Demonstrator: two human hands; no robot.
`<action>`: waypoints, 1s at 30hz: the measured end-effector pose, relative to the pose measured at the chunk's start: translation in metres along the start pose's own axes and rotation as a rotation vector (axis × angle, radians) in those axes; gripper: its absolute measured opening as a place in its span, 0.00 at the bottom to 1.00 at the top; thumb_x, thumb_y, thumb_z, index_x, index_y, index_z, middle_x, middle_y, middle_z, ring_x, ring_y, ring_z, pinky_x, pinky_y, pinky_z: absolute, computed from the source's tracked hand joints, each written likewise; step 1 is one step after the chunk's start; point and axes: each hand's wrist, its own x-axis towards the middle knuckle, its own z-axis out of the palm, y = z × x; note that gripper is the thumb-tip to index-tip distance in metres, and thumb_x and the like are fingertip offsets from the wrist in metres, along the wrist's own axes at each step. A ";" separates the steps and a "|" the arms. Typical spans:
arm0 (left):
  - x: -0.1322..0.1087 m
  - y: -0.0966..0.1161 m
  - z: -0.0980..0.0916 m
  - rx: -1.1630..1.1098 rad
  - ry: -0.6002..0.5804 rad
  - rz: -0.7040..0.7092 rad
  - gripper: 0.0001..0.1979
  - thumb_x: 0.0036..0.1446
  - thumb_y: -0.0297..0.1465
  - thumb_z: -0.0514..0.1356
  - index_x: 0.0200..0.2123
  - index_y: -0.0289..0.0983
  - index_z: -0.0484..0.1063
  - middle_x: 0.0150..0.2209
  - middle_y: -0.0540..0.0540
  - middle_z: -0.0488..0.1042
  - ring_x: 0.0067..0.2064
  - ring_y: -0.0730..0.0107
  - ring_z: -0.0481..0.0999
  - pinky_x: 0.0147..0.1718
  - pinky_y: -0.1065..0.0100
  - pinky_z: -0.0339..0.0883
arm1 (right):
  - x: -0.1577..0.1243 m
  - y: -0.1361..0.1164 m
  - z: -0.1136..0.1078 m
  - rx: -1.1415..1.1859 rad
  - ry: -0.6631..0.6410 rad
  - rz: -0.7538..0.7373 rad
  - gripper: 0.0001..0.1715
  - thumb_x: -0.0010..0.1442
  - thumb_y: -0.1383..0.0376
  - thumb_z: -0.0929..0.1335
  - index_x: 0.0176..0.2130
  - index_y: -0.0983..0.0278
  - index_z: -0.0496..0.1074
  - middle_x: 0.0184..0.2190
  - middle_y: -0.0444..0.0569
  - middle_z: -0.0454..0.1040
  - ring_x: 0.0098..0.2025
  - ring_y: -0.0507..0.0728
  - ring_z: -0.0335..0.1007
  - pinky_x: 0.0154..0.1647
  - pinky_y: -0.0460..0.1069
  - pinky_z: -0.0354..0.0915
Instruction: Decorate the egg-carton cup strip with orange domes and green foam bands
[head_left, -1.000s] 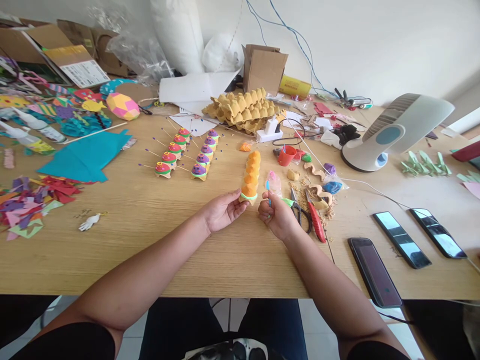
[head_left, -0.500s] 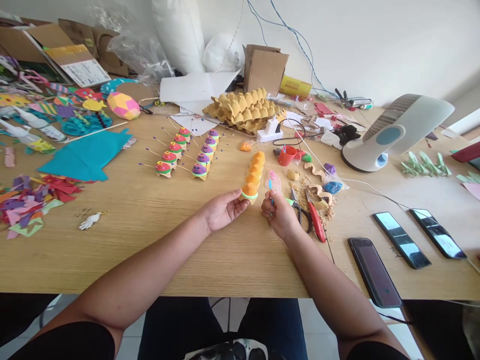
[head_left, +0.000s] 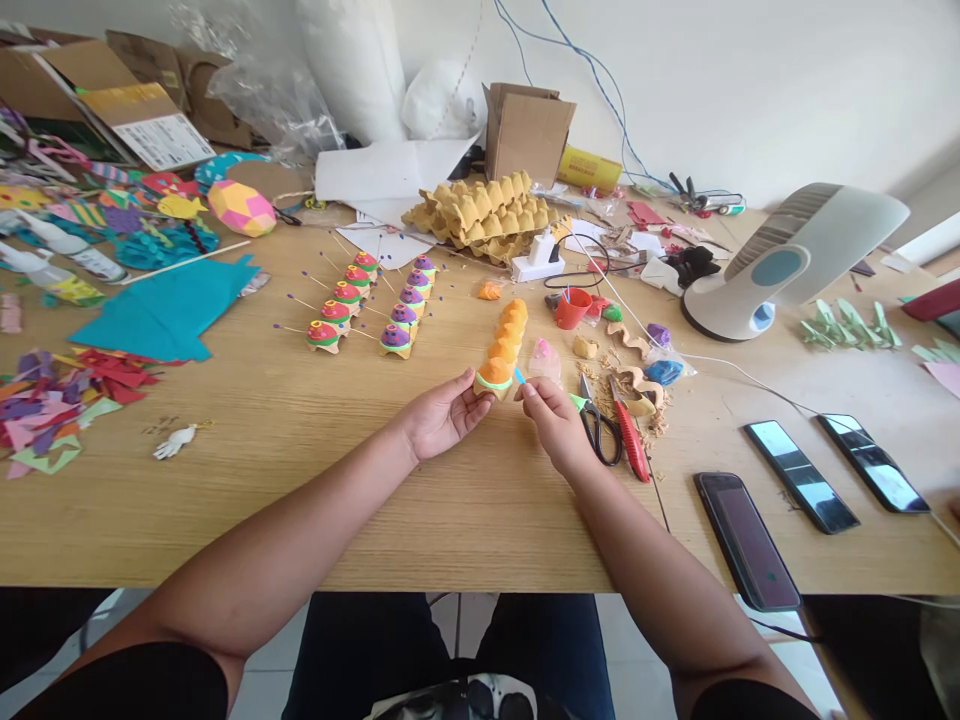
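An orange egg-carton strip [head_left: 506, 345] points away from me, a light green band round its nearest bump. My left hand [head_left: 447, 414] grips its near end between thumb and fingers. My right hand [head_left: 553, 418] pinches a small blue tool [head_left: 519, 376], whose tip is at the right side of the green band; whether it touches I cannot tell. Beyond my left hand stand two decorated egg-carton caterpillars, a red and green one [head_left: 339, 310] and a purple one [head_left: 406, 308], with pin-like sticks poking out. A clear bag with pink clay [head_left: 544, 358] lies past my right hand.
Black scissors [head_left: 602, 430] and a red utility knife [head_left: 632, 435] lie right of my right hand. Several phones [head_left: 746, 540] are at the right, a white fan [head_left: 780, 265] behind them. Egg trays [head_left: 480, 215] are stacked at the back. Paper scraps [head_left: 67, 405] cover the left.
My right hand has moved slightly left and turned, bringing the blue tool from upright beside the strip to the green band. The left hand still holds the strip. The view has shifted slightly.
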 end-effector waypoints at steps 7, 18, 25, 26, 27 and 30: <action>0.002 -0.002 -0.001 -0.004 -0.030 -0.017 0.13 0.71 0.26 0.53 0.41 0.31 0.77 0.37 0.42 0.83 0.34 0.71 0.84 0.34 0.73 0.81 | -0.005 0.002 -0.001 -0.406 -0.076 -0.150 0.31 0.65 0.47 0.67 0.20 0.61 0.58 0.19 0.41 0.54 0.25 0.52 0.51 0.29 0.49 0.47; 0.005 -0.011 -0.006 0.064 -0.032 -0.038 0.09 0.69 0.24 0.57 0.44 0.30 0.78 0.40 0.40 0.84 0.37 0.70 0.85 0.37 0.73 0.81 | -0.006 0.001 -0.002 -0.771 0.071 -0.229 0.28 0.64 0.51 0.69 0.19 0.61 0.61 0.20 0.45 0.59 0.26 0.54 0.55 0.30 0.50 0.47; 0.007 -0.013 -0.009 0.123 -0.055 -0.022 0.10 0.69 0.25 0.57 0.41 0.30 0.79 0.40 0.39 0.83 0.38 0.69 0.85 0.38 0.73 0.81 | -0.006 0.002 -0.003 -0.807 0.087 -0.235 0.29 0.63 0.51 0.68 0.19 0.61 0.58 0.19 0.44 0.57 0.25 0.53 0.52 0.30 0.50 0.45; 0.007 -0.014 -0.008 0.122 -0.051 -0.017 0.10 0.69 0.25 0.56 0.40 0.30 0.79 0.40 0.40 0.83 0.38 0.69 0.85 0.38 0.73 0.81 | -0.006 0.002 -0.003 -0.798 0.082 -0.235 0.29 0.63 0.51 0.68 0.19 0.61 0.58 0.19 0.44 0.56 0.25 0.53 0.52 0.30 0.50 0.45; 0.006 -0.014 -0.007 0.120 -0.044 -0.013 0.10 0.69 0.25 0.56 0.40 0.30 0.79 0.40 0.40 0.83 0.38 0.70 0.84 0.38 0.73 0.81 | -0.007 0.001 -0.003 -0.781 0.073 -0.236 0.29 0.64 0.51 0.68 0.19 0.61 0.58 0.19 0.44 0.56 0.25 0.53 0.52 0.30 0.50 0.45; 0.004 -0.014 -0.004 0.113 -0.018 -0.006 0.10 0.69 0.24 0.57 0.40 0.30 0.79 0.39 0.40 0.83 0.37 0.71 0.84 0.38 0.73 0.81 | -0.009 -0.001 -0.003 -0.715 0.035 -0.245 0.30 0.65 0.51 0.67 0.19 0.61 0.57 0.18 0.44 0.57 0.25 0.53 0.53 0.29 0.50 0.46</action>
